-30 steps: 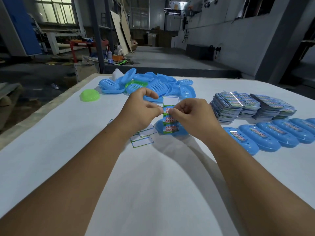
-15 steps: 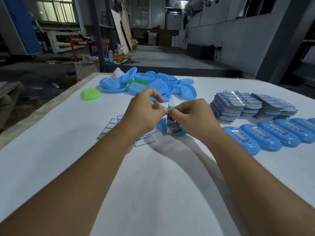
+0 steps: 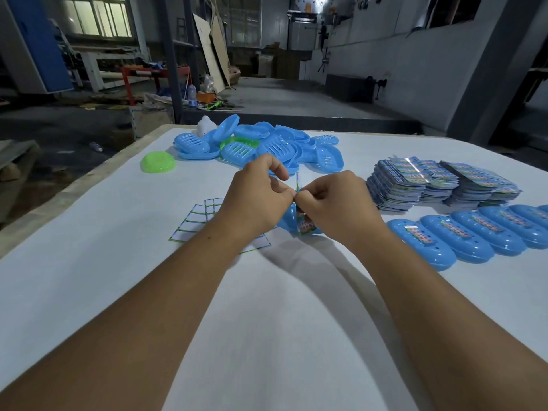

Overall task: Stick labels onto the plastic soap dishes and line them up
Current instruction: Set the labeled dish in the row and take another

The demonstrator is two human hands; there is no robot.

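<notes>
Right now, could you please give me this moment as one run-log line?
left hand: pinches label sheet | right hand: pinches label sheet | dish: under hands | labelled row: right | unlabelled pile: far

Print on labels (image 3: 305, 226) & dishes (image 3: 421, 235) too blurred, unreadable

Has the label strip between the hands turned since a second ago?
Yes. The label strip faced the camera then; now it stands edge-on above the blue dish, pinched by the left hand and right hand.

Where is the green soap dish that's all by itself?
In the head view, the green soap dish lies upside down on the far left of the white table, just left of the pile of blue soap dishes.
</notes>
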